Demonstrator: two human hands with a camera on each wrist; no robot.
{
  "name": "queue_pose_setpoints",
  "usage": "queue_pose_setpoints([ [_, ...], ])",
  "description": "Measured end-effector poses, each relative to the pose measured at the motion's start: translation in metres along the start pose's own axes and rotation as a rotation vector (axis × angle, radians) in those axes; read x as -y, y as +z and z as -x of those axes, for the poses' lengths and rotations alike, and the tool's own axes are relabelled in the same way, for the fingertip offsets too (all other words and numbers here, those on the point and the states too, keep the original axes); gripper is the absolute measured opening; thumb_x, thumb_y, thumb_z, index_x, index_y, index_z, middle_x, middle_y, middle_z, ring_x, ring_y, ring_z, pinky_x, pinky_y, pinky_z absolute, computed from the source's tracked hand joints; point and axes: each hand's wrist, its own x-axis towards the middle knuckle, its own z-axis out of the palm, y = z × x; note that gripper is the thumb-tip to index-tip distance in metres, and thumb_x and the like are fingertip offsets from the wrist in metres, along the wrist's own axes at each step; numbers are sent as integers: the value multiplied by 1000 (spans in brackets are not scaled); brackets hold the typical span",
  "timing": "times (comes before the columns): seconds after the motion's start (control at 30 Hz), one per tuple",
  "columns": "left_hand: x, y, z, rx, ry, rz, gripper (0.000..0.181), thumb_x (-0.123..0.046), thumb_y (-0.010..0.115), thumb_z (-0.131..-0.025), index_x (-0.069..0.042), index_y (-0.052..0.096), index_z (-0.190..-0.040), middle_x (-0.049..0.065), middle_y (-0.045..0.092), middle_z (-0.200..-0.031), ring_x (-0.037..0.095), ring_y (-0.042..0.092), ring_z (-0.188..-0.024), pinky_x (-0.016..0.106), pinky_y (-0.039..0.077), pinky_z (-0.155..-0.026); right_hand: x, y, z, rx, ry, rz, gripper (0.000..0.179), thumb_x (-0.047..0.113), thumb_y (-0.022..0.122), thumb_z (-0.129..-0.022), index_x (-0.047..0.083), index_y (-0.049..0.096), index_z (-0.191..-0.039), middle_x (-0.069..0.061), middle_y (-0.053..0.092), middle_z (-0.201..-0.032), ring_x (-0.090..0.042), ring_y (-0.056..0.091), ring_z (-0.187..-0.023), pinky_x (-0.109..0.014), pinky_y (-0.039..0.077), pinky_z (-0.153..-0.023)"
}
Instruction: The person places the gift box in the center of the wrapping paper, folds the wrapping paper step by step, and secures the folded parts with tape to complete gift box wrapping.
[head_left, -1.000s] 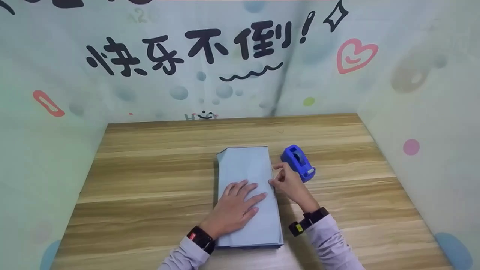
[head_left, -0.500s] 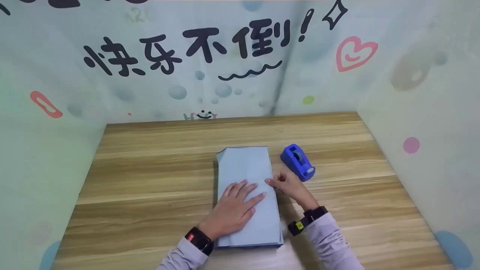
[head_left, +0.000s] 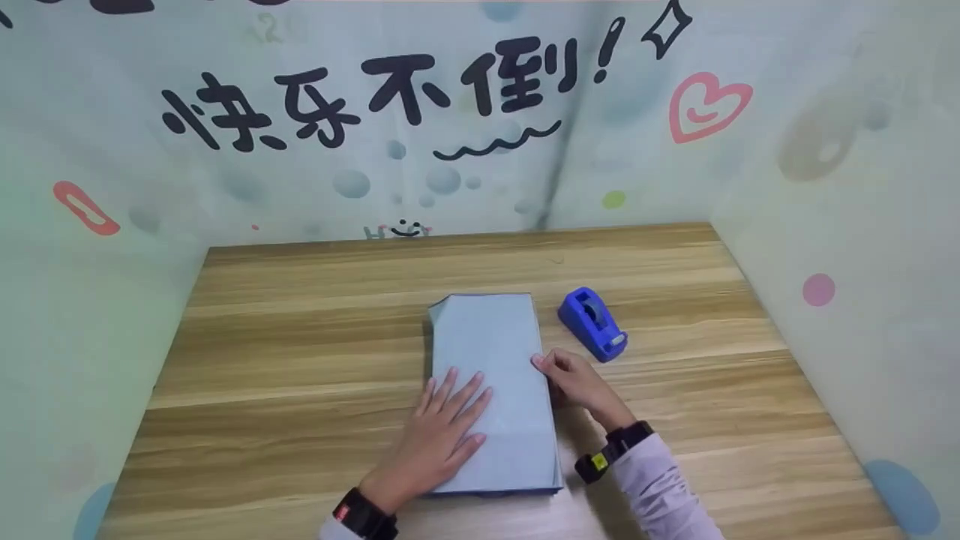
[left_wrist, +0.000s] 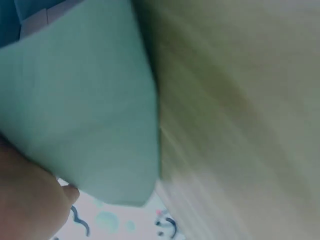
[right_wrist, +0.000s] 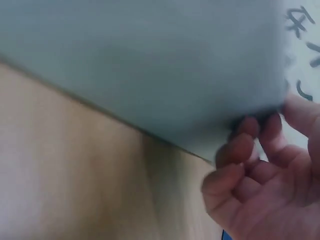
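A long box wrapped in light blue paper (head_left: 487, 330) lies on the table, its far left corner folded. My left hand (head_left: 431, 439) rests spread on the lower left of its top, fingers straight. In the left wrist view, the side of the wrapped box (left_wrist: 90, 115) fills the left, with part of that hand (left_wrist: 30, 200) at the lower corner. At the right long edge, my right hand (head_left: 581, 382) sets its thumb on top and curls its fingers against the side. The right wrist view shows those fingers (right_wrist: 235, 150) bent at the paper's edge.
A blue tape dispenser (head_left: 592, 322) stands on the wooden table (head_left: 300, 337) just beyond my right hand. Printed walls (head_left: 465, 187) enclose the table at the back and both sides.
My left hand has slid down and left across the box top. My right thumb has come onto the right edge, and its raised fingers have curled down beside the box.
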Motion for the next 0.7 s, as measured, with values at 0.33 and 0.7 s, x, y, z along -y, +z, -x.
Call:
queue_pose_setpoints([
  [0.33, 1, 0, 6, 34, -46, 66, 54, -39, 39, -98, -16, 31, -146, 5, 21, -155, 36, 12, -142, 61, 16, -110, 2, 30, 56, -306, -523, 452, 30, 20, 67, -84, 8, 59, -111, -21, 46, -124, -35, 44, -113, -49, 43, -92],
  [0.7, 8, -2, -9, 96, -74, 77, 55, -41, 35, -99, -17, 26, -147, 3, 15, -156, 33, 6, -144, 59, 12, -112, -8, 26, 57, -108, -319, 297, 42, 34, 59, -90, 20, 55, -130, -26, 28, -147, -45, 33, -131, -62, 31, -102],
])
